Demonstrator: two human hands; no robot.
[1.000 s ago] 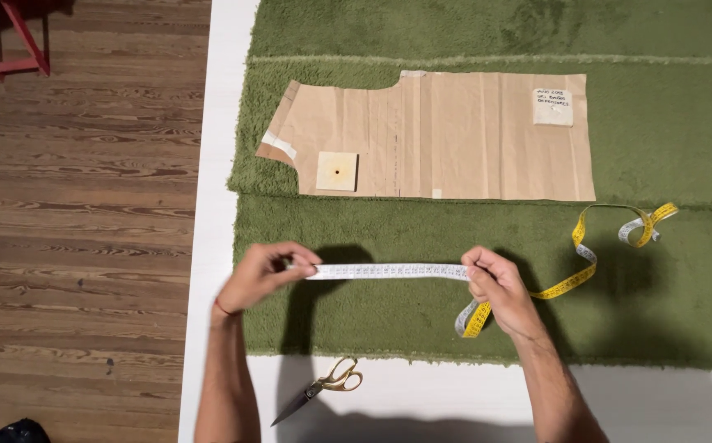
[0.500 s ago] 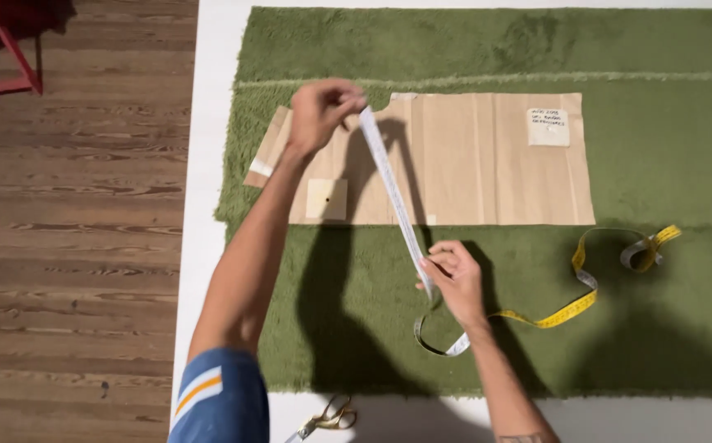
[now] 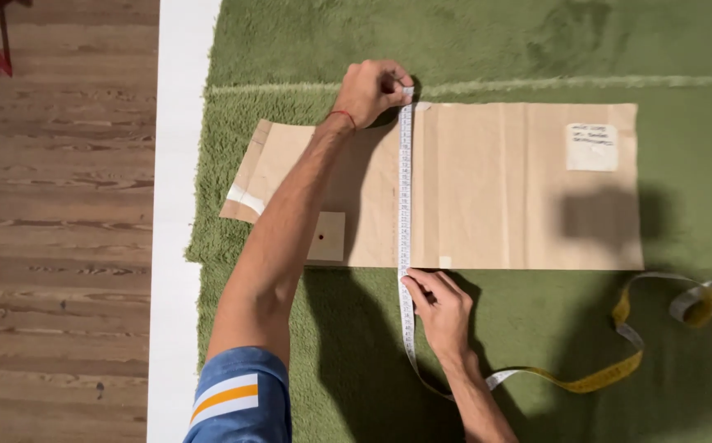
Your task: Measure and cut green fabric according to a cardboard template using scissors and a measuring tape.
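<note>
Left hand pinching tape measure end at top edge of brown paper pattern, right hand fingertips pressing tape at bottom edge, slack trailing beyond that pinch over green fabric

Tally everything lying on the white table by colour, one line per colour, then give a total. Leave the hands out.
Green: 1, the shaggy fabric
Brown: 1, the paper pattern piece
White and yellow: 1, the measuring tape, stretched across the pattern piece between the left hand and the right hand
Total: 3
</note>
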